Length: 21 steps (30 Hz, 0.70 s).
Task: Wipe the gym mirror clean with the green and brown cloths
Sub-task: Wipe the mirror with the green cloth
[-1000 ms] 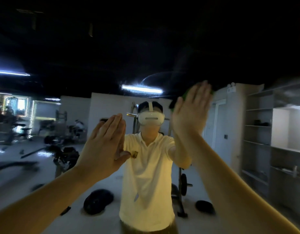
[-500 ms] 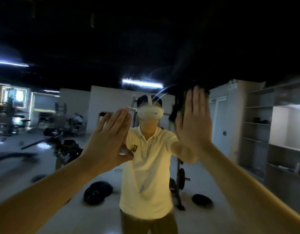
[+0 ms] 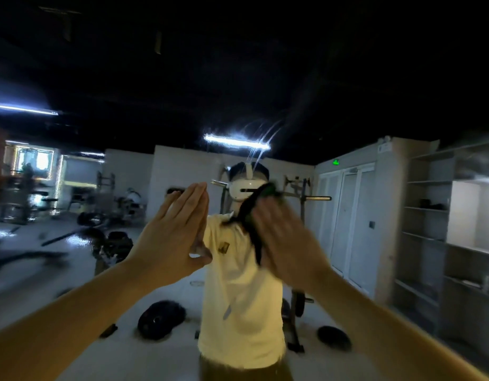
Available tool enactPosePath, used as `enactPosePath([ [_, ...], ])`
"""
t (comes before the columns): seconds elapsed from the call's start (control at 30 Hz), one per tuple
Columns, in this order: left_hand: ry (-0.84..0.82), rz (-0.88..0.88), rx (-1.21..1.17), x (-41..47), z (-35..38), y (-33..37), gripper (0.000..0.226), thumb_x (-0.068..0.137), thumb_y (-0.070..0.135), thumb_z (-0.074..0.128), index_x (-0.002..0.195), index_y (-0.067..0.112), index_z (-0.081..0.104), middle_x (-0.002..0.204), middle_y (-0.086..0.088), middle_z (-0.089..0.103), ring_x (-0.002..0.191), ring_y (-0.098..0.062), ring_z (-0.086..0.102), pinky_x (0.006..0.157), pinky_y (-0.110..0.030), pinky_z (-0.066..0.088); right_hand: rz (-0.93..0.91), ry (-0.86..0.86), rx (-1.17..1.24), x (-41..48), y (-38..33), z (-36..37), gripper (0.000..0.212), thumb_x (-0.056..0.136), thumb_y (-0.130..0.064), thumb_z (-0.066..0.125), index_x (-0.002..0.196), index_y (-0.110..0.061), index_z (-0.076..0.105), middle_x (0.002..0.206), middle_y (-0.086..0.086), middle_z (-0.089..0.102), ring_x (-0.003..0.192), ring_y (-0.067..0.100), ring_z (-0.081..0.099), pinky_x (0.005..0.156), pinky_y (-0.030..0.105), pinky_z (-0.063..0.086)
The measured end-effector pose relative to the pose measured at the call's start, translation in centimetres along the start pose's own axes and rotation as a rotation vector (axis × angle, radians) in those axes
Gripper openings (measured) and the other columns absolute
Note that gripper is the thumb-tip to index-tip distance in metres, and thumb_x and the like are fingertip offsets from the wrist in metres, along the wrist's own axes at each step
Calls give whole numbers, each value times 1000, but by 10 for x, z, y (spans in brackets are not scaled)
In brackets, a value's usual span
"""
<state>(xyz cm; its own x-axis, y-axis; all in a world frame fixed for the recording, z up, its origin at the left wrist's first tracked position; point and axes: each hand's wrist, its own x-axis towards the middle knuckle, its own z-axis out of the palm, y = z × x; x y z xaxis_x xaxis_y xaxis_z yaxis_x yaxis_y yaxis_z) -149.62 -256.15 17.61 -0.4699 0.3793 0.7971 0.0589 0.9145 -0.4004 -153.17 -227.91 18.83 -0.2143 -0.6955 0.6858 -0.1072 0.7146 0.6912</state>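
Against the mirror [image 3: 375, 86], the left hand [image 3: 174, 239] lies flat, fingers straight; the blurred right hand [image 3: 286, 243], also flat, presses the green cloth [image 3: 267, 192].

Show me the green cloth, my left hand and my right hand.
green cloth [image 3: 268, 191], head view, its green top edge.
left hand [image 3: 172, 235], head view, back of the hand.
right hand [image 3: 288, 243], head view, blurred back of the hand.

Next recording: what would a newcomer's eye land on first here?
Two raised hands fill the centre: the left hand flat with straight fingers, the right hand blurred, pressing a dark green cloth to the mirror. Between them stands the reflected person in a pale polo shirt and white headset.
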Motion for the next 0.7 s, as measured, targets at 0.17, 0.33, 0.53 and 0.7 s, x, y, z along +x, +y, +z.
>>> enactPosePath([
  [0.17, 42, -19, -14, 0, 2, 2, 122, 78, 77, 58, 159, -6, 22, 170, -21, 15, 156, -35, 21, 126, -50, 21, 612, 103, 113, 101, 65, -27, 75, 101, -42, 22, 162, 0, 10, 170, 23, 5, 158, 37, 3, 129, 51, 7],
  [0.33, 33, -38, -2, -4, 0, 1, 117, 86, 78, 53, 161, -4, 18, 171, -20, 8, 159, -34, 12, 129, -48, 11, 315, 77, 132, 94, -14, -13, 70, 106, -43, 12, 163, -4, 3, 169, 21, -6, 158, 36, -7, 128, 52, 3],
  [0.53, 46, -111, -127, -36, 5, 20, 109, 89, 63, 62, 162, -2, 14, 172, -19, 8, 160, -32, 9, 129, -49, 14, -124, 11, 148, -37, -62, 15, 65, 107, -39, 34, 162, -8, 20, 166, 19, 26, 158, 32, 1, 130, 47, 2],
  [0.7, -15, -80, -40, -44, 14, 18, 115, 78, 52, 70, 161, -4, 13, 171, -20, 7, 158, -34, 10, 129, -48, 11, 504, 34, 142, 15, 10, 0, 72, 104, -42, 22, 163, -1, 7, 170, 23, 7, 159, 36, -3, 129, 53, 9],
])
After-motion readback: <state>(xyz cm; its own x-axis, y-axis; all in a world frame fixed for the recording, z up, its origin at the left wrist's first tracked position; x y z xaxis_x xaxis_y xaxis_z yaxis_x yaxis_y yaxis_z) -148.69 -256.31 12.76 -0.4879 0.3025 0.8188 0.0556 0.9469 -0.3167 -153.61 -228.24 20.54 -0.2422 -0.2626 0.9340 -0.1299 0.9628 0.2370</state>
